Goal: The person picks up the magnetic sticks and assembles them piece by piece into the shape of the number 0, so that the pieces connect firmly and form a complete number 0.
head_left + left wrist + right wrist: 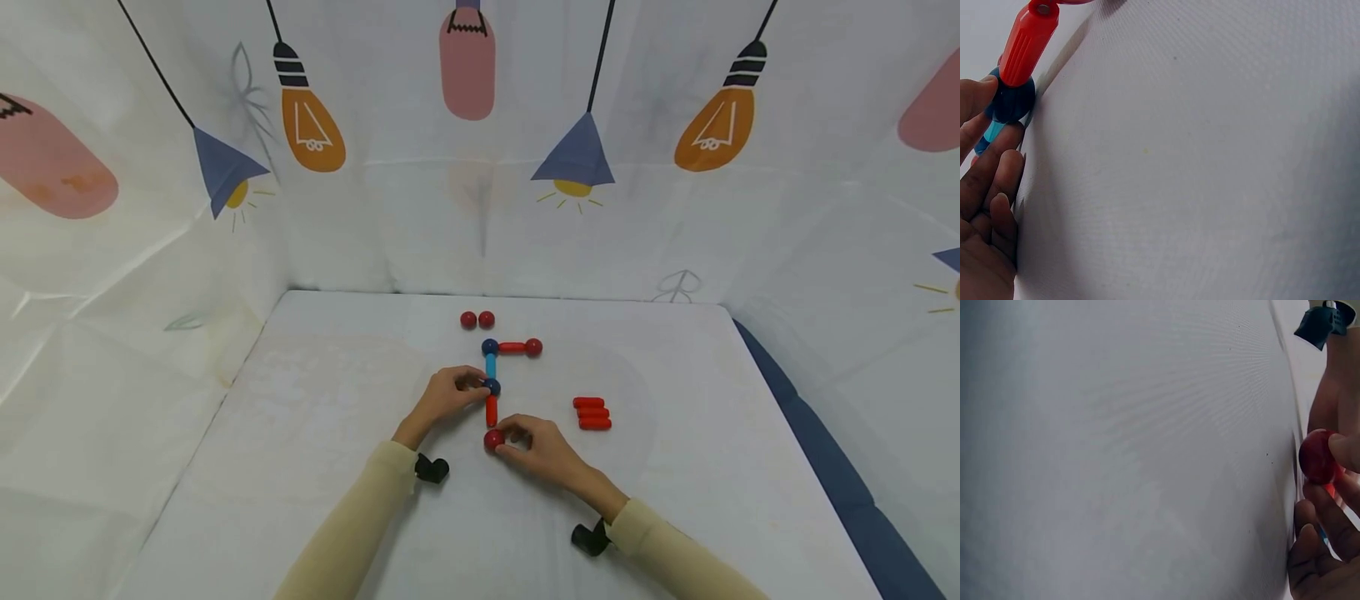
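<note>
Right of the left hand [447, 393], a red rod [491, 411] pointing at the red ball [494, 440] in the right hand [542, 450]

At left, a near-closed pinch, thumb and fingers about the nearer dark blue ball [492, 387]. Next, the red rod, touching that blue ball, long axis running far to near, free end on the near side. Just off that end, slightly right, the red ball; contact impossible to tell. Pinched by the right hand, thumb and fingertips parted only to the ball's width; closer to the free end than the left hand. Farther right, well apart, three more red rods [592, 413], side by side, crosswise to that axis.
</note>
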Action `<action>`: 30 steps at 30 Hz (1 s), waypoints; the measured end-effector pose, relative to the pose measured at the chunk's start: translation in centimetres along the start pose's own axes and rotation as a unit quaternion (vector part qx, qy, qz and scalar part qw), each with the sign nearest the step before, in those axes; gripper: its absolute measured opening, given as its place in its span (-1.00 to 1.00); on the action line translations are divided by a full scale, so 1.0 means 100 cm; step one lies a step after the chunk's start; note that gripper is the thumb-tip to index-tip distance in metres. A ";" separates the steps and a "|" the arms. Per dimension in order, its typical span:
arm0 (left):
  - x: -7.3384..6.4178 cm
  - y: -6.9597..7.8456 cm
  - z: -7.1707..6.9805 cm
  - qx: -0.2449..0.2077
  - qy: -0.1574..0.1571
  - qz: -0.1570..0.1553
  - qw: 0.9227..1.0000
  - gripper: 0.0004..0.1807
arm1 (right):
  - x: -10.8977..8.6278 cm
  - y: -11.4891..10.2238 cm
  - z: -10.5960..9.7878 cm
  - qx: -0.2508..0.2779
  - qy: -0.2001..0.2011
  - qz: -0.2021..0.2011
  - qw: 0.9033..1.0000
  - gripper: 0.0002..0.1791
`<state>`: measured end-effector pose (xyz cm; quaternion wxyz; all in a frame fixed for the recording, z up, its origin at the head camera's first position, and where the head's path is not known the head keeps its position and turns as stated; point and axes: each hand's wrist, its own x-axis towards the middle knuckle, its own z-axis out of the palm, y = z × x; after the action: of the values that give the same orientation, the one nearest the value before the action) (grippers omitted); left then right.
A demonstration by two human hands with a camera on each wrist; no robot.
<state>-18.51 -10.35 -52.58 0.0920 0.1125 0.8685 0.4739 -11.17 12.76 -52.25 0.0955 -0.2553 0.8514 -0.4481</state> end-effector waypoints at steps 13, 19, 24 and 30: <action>-0.001 -0.001 0.002 0.002 0.003 -0.006 1.000 -0.70 | 0.005 0.001 0.004 -0.015 0.019 0.023 0.999 -0.68; -0.001 0.000 0.000 0.001 0.003 0.001 1.000 -0.69 | 0.006 0.001 0.003 -0.015 0.007 0.024 1.000 -0.67; -0.001 -0.001 0.001 0.002 0.003 0.002 1.000 -0.70 | 0.005 0.001 -0.004 -0.015 -0.001 0.012 1.000 -0.65; -0.001 0.001 -0.001 -0.002 0.003 0.001 1.000 -0.70 | 0.003 0.003 -0.023 -0.044 0.011 0.013 0.999 -0.55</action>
<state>-18.40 -10.40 -52.44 0.0891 0.1117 0.8679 0.4757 -12.44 14.40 -51.18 0.0803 -0.2433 0.8747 -0.4114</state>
